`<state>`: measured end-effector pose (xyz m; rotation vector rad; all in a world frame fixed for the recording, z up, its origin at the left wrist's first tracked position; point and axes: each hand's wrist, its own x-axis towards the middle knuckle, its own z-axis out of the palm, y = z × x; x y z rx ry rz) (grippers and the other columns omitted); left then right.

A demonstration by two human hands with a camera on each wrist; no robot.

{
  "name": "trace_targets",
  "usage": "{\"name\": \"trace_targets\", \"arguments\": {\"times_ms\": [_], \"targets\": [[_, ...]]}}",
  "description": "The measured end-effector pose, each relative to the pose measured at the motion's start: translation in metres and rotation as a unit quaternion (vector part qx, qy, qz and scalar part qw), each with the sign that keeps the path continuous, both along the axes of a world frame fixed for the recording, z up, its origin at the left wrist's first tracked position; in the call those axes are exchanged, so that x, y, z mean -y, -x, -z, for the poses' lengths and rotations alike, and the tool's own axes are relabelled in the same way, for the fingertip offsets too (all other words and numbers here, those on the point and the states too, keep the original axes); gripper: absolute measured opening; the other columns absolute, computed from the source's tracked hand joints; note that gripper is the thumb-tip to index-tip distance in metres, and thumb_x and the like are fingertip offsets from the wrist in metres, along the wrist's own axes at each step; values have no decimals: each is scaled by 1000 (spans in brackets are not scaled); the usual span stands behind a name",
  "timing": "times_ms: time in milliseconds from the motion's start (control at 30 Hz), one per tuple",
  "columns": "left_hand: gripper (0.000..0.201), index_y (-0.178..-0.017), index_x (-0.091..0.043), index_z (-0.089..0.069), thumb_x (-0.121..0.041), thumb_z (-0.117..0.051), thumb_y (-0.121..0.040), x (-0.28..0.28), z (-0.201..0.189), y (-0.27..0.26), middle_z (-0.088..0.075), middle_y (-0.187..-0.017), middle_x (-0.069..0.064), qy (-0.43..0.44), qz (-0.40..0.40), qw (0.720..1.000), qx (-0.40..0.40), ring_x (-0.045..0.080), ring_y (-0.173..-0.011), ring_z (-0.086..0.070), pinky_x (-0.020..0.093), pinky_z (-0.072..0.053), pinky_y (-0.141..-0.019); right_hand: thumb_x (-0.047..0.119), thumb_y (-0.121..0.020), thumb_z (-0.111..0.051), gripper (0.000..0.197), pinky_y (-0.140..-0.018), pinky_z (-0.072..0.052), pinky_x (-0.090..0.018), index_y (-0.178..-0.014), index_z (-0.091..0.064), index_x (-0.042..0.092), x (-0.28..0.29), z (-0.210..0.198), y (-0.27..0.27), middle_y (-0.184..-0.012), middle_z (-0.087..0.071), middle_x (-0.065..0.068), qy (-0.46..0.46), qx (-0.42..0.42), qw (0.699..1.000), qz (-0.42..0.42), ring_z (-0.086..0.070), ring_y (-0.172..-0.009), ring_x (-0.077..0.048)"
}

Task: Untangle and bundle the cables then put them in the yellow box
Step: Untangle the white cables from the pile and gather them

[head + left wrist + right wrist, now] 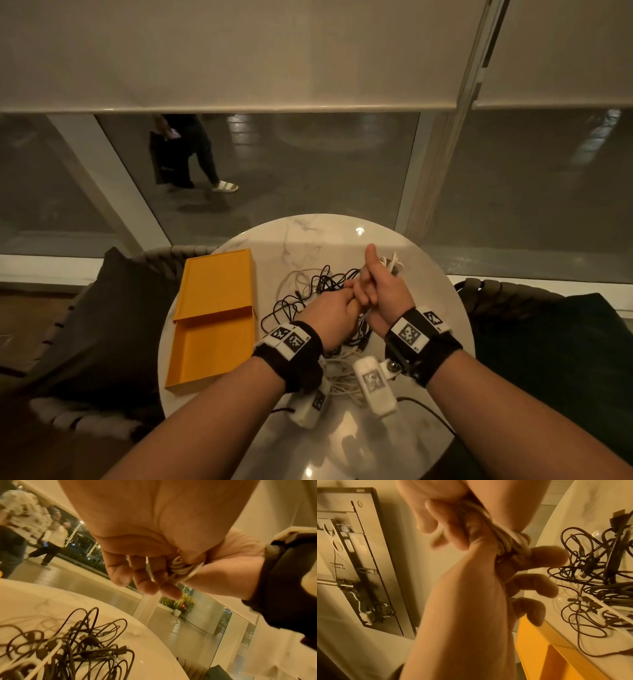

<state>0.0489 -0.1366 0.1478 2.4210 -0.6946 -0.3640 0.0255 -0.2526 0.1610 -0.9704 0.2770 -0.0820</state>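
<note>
My right hand point(375, 291) grips a coiled white cable point(394, 263) above the table, one finger sticking up. Pressed against it, my left hand point(337, 301) pinches a strand of that cable, which runs in turns round the middle of the bundle point(510, 540). In the left wrist view the coil point(180, 568) shows between both palms. A tangle of black cables point(322, 284) lies on the table below and beyond the hands. The yellow box point(212, 342) lies open at the table's left with nothing in it.
The round marble table point(342, 233) stands against a glass wall. More white cable point(339, 377) lies under my wrists. Dark cushioned chairs flank the table on the left point(113, 308) and right point(548, 335). A person point(191, 154) walks outside the glass.
</note>
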Motion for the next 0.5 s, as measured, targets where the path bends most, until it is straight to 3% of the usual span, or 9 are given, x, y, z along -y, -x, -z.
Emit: {"name": "trace_targets", "arguments": {"times_ms": [67, 167, 267, 367, 500], "targets": [[28, -93, -23, -65, -43, -46, -100, 0, 7, -1, -68, -88, 3, 32, -7, 999, -33, 19, -78, -62, 30, -44, -70, 47, -98, -53, 59, -74, -47, -33, -49, -40, 16, 3, 6, -2, -39, -30, 1, -20, -9, 1000, -2, -35, -42, -14], [31, -84, -24, -64, -52, -57, -93, -8, 19, -3, -65, -76, -1, 60, -4, 995, -75, 15, -68, -59, 33, -47, -67, 46, -99, -53, 58, -61, -43, -31, -52, -42, 14, 12, 14, -5, -49, -39, -3, -40, -25, 999, -14, -42, -48, -16], [29, -91, -26, -65, -51, -51, -96, -27, 38, -4, -66, -78, -5, 34, -11, 998, -46, 12, -70, -60, 31, -47, -67, 47, -100, -51, 55, -44, -31, -25, -55, -39, 17, 27, 20, -6, -46, -32, 2, -15, -34, 999, 6, -30, -39, -12], [22, -91, -26, -60, -42, -48, -100, -48, 65, -4, -65, -80, -7, 15, -60, 997, -36, 11, -73, -59, 29, -46, -67, 41, -99, -56, 52, -42, -20, -25, -55, -37, 22, 44, 36, 0, -46, -26, 5, -5, -74, 997, 28, -21, -39, -11], [14, -97, -26, -63, -32, -50, -100, -65, 106, 3, -67, -92, -2, -18, -90, 991, -100, 17, -84, -62, 30, -49, -77, 28, -97, -60, 50, -43, -12, -24, -56, -31, 24, 51, 64, 13, -43, -23, 5, -3, -145, 989, 41, -17, -35, -11]]}}
